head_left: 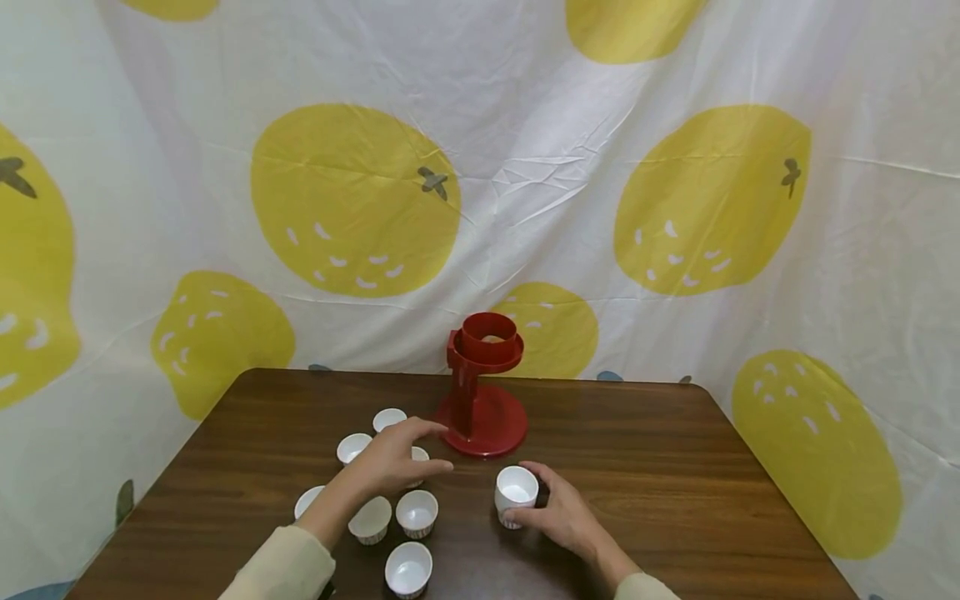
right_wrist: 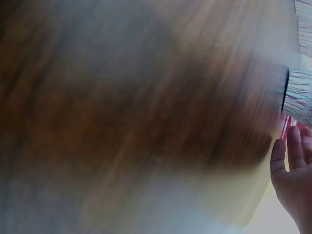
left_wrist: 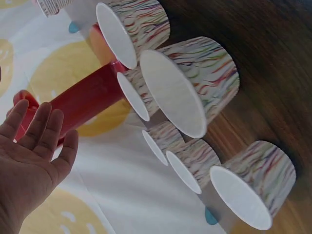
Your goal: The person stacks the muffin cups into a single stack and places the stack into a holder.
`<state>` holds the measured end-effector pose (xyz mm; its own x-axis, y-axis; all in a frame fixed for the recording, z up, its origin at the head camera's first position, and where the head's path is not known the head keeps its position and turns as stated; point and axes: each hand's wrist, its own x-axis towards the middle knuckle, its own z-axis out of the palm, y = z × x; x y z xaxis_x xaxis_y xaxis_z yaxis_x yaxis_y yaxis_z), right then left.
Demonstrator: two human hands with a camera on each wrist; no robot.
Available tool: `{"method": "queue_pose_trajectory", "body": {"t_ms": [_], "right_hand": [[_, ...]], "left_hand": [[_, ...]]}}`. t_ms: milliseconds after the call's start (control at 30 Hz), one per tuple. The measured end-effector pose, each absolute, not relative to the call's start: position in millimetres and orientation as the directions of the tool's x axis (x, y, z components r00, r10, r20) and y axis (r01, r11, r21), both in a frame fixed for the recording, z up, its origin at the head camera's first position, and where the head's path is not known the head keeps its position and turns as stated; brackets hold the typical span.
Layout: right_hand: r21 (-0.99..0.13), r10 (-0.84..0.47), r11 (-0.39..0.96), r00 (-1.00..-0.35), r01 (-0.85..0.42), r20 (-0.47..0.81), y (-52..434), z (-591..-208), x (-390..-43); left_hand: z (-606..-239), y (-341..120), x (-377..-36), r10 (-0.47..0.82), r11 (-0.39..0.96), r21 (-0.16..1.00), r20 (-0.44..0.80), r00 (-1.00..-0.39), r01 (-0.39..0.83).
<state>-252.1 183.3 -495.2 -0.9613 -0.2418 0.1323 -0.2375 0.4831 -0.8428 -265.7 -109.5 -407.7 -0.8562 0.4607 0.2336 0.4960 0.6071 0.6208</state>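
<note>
I have my right hand (head_left: pixel 567 517) wrapped around one striped paper cup (head_left: pixel 516 495), fingers curled behind its far side and thumb low at the front, so it stands upright on the wooden table (head_left: pixel 712 483) just in front of the red cup dispenser (head_left: pixel 482 387); that grip reads to me as steadying the cup next to the stand's round base. My left hand (head_left: pixel 393 461) hovers over the cluster of paper cups (head_left: pixel 416 512) on the left, fingers stretched and relaxed, grasping nothing, fingertips pointing toward the dispenser base. The cups sit mouth-up and loosely scattered, near one another but mostly apart, which keeps each one easy to pick singly. From the left wrist view I see the open palm (left_wrist: pixel 29 156) with the red post (left_wrist: pixel 83 100) behind it and striped cup walls (left_wrist: pixel 195 83) close by. One cup is mostly hidden beneath my left hand. The right wrist view is badly blurred: only wood grain, a sliver of striped cup (right_wrist: pixel 298 97) and fingertips (right_wrist: pixel 292 161) at the edge, so the grip itself doesn't show there.
</note>
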Motion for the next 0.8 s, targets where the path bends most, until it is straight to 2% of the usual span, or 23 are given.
{"method": "queue_pose_trajectory", "body": {"t_ms": [367, 800], "right_hand": [[-0.88, -0.263, 0.412, -0.956, -0.235, 0.132, 180.5, -489.3, -252.2], [-0.866, -0.263, 0.431, -0.953, -0.254, 0.148, 178.0, -488.4, -255.7]], "left_hand": [[-410.7, -127.5, -257.9, 0.432, 0.59, 0.625, 0.29, -0.854, 0.511], [-407.7, -146.1, -247.7, 0.397, 0.581, 0.656, 0.288, -0.871, 0.482]]}}
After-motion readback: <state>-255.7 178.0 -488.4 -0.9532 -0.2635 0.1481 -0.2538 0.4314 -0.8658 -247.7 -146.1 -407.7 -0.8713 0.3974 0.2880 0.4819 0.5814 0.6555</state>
